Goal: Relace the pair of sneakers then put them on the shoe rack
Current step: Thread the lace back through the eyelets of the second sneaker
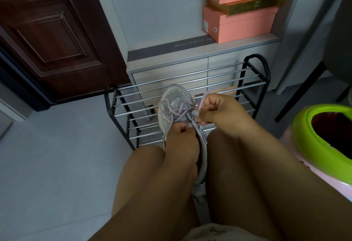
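At the bottom of the frame the person's two bare knees fill the view, and a light cloth (215, 231) shows between them at the lower edge. Between the knees, in the middle of the frame, stands a grey mesh sneaker (176, 107) with its toe pointing away, toward the top of the frame. The left hand (181, 141) grips the sneaker from the near side, with the fingers curled around the tongue and the opening; the heel part is mostly hidden behind this hand and the knee. The right hand (219, 115), a little right of centre, pinches the pale lilac lace (203, 97) between the thumb and the fingertips, and the free end of the lace points up toward the top of the frame. The lace already crosses several times over the front of the sneaker. I cannot see a second sneaker.

At the right edge there is a bright green rim (312, 136) of a round object on a pink base. Just behind the sneaker stands the shoe rack (253, 80), black with metal bars. Behind it is a grey cabinet (171, 63). On the cabinet, at the upper right, pink shoe boxes (240, 23) are stacked. At the upper left is a dark wooden door (53, 36).
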